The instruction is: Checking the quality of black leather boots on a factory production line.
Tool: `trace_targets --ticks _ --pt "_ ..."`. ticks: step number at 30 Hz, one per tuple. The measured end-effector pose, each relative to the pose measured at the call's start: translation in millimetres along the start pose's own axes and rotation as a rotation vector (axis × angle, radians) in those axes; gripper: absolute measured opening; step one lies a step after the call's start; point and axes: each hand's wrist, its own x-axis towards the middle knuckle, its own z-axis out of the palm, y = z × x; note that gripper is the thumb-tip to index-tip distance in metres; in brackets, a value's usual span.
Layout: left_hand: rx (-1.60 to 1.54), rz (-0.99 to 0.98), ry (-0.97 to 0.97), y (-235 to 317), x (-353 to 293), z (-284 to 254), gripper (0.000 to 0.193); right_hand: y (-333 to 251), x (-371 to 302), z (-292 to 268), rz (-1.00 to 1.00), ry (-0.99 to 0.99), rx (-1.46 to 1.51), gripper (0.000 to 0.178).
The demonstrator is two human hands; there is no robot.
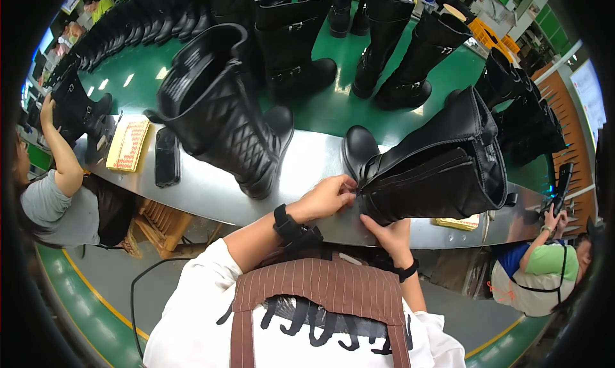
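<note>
A tall black boot (423, 176) lies tilted in front of me, its toe to the left and its shaft opening to the right. The side zip (419, 158) gapes along the shaft. At the zip's lower end, by the ankle, my left hand (327, 196) has its fingers pinched together; what is between them is hidden. My right hand (389, 235) grips the same boot from the near side, thumb against the leather and the other fingers mostly out of sight underneath. A second black boot (224, 112) with quilted stitching stands to the left, apart from both hands.
A metal work edge (307, 156) borders a green table (320, 115) carrying several black boots (291, 41). A phone (167, 156) and yellow printed cards (128, 144) lie left; another yellow stack (458, 222) sits right. One person (57, 195) handles a boot at left; another (544, 265) works at right.
</note>
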Motion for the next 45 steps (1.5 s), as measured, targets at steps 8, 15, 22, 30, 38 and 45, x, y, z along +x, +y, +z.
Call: trace_targets --ticks 8,15,22,30,38,45 --pt "-0.119 -0.237 -0.386 1 27 -17 0.022 2 1 3 -0.016 0.009 0.011 0.042" --pt "-0.290 -0.239 -0.522 19 21 -29 0.030 -10 3 12 -0.087 0.120 -0.056 0.037" --pt "-0.631 0.145 -0.448 157 -46 -54 0.028 -18 5 6 -0.160 0.076 -0.235 0.043" --pt "-0.372 0.239 -0.274 187 -53 -42 0.023 -1 15 -7 -0.111 -0.071 -0.009 0.065" --pt "0.459 -0.247 -0.118 84 -130 -85 0.039 -23 15 -32 -0.053 -0.173 0.050 0.058" --pt "0.418 -0.035 0.716 25 -126 -82 0.066 -33 31 -32 0.053 -0.188 -0.011 0.053"
